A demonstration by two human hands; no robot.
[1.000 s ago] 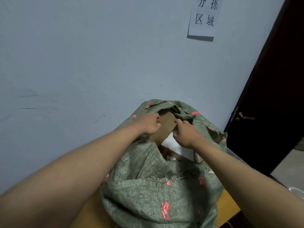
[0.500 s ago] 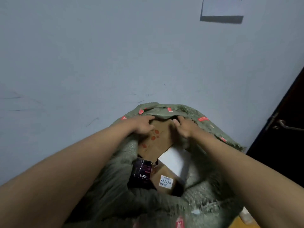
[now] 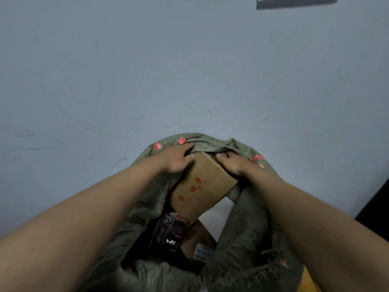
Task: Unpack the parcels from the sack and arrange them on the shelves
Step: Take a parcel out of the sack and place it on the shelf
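A green woven sack (image 3: 248, 245) with red marks stands open against the wall. A brown cardboard box (image 3: 202, 186) with red round prints lies tilted at the far side of its mouth. My left hand (image 3: 176, 159) grips the box's far left corner, and my right hand (image 3: 231, 163) grips its far right corner under the sack's rim. Deeper in the sack I see a dark purple box (image 3: 168, 234), a white parcel (image 3: 216, 218) and a brown box with a white label (image 3: 200, 247).
A pale blue-grey wall (image 3: 168, 70) rises right behind the sack, with the lower edge of a paper sign (image 3: 294, 1) at the top. A dark door edge (image 3: 376, 203) shows at the right. A yellow-brown surface (image 3: 309, 281) peeks out at the bottom right.
The view has tipped down into the sack. Both hands have pushed the sack's rim back, and the cardboard box has risen and shows more of its printed face.
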